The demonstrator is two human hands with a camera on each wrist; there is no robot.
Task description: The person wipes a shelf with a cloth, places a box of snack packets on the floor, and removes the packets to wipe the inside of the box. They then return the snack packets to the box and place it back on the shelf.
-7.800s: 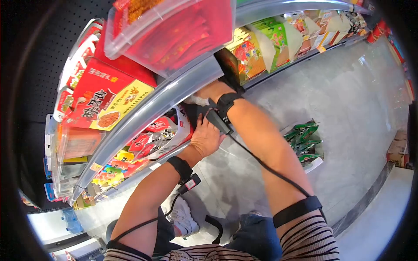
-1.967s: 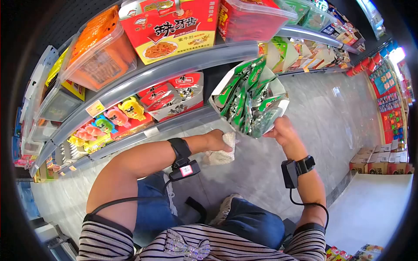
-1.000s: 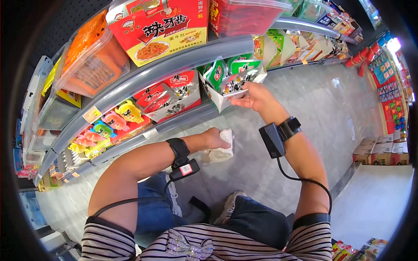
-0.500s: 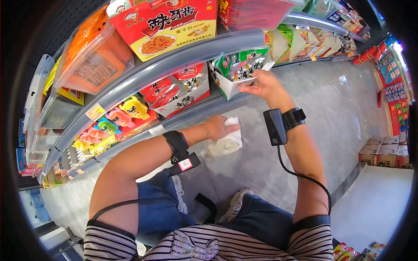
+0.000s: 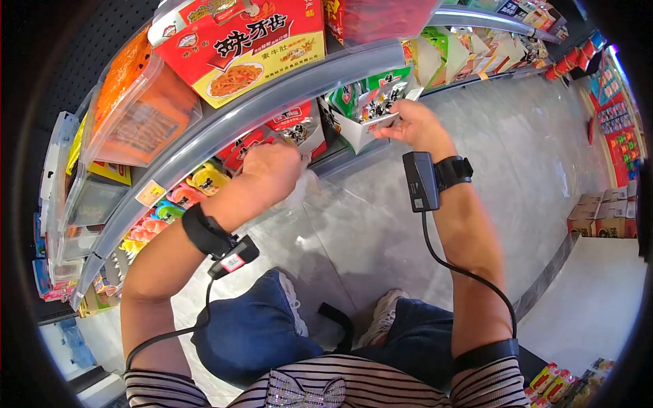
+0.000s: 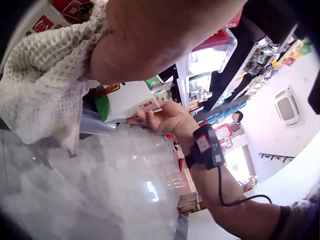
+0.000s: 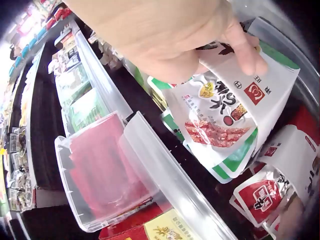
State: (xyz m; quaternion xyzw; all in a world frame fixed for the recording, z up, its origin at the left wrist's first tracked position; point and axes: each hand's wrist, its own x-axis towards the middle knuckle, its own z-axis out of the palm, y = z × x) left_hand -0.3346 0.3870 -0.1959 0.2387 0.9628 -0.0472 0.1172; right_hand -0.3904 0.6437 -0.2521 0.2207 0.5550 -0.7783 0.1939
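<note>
My right hand (image 5: pixel 418 128) pinches the front edge of a white display box (image 5: pixel 355 130) filled with green and silver snack packets (image 5: pixel 381 96). The box sits at the lower shelf, its front wall tilted outward. In the right wrist view the thumb lies over the box's white wall (image 7: pixel 276 95). My left hand (image 5: pixel 271 168) grips a white waffle-weave cloth (image 6: pixel 47 82), which looks blurred in the head view. That hand is at the neighbouring box of red snack packets (image 5: pixel 291 117) and covers part of it.
Above runs a curved clear shelf edge (image 5: pixel 241 105), with a red and yellow carton (image 5: pixel 248 54) and a clear tub of orange packs (image 5: pixel 146 102) on it. Colourful toy-topped sweets (image 5: pixel 207 178) stand left of the red packets. Grey floor (image 5: pixel 367 211) lies below; cartons (image 5: pixel 602 211) stand at right.
The green-packet box stood on the floor, then was lifted onto the lower shelf by my right hand. My left hand has swung forward and left with the cloth to the red packets.
</note>
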